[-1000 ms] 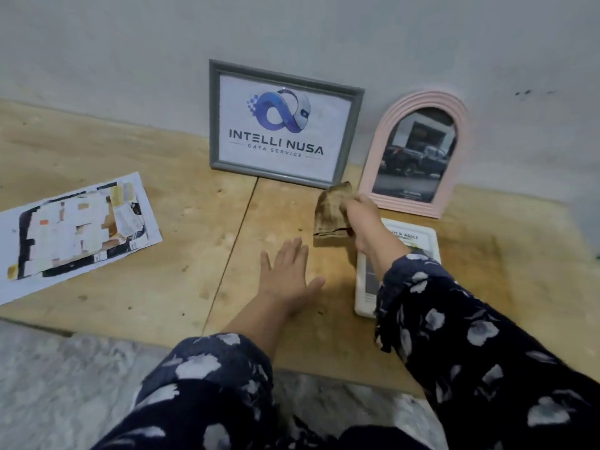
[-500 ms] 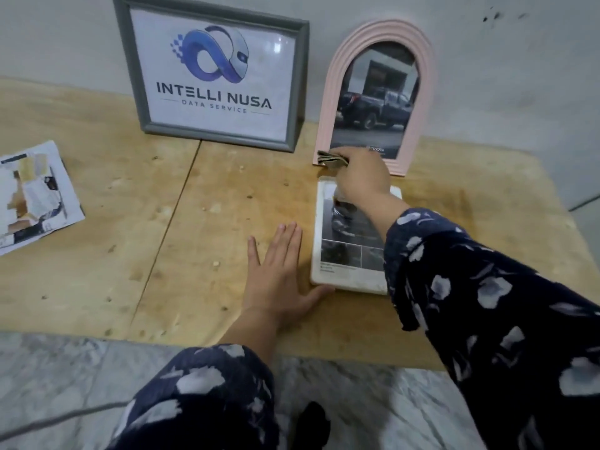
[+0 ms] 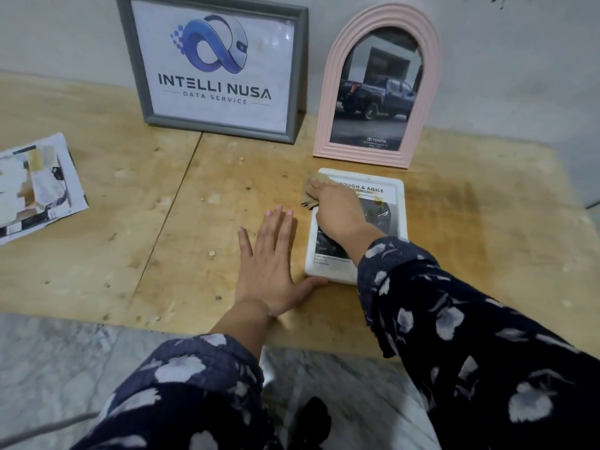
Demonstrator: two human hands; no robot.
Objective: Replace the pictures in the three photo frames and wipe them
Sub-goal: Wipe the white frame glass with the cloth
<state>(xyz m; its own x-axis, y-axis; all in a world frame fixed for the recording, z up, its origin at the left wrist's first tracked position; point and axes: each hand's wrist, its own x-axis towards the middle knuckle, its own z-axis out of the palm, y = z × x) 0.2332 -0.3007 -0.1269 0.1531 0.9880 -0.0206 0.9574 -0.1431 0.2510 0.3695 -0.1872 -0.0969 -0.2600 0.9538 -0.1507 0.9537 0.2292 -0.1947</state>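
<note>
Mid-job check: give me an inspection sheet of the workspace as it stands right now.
Surface: plywood board, pitted and stained, seam running front to back.
Job's things: grey frame with a logo print and pink arched frame with a truck photo, both upright at the wall; white frame flat on the board; brown cloth on its far left corner.
Clutter: loose printed sheets at far left.
Grippers: left hand flat on the board, thumb at the white frame's near corner; right hand pressing the cloth.
Cables: nothing seen.
Surroundings: grey wall; marble floor.
</note>
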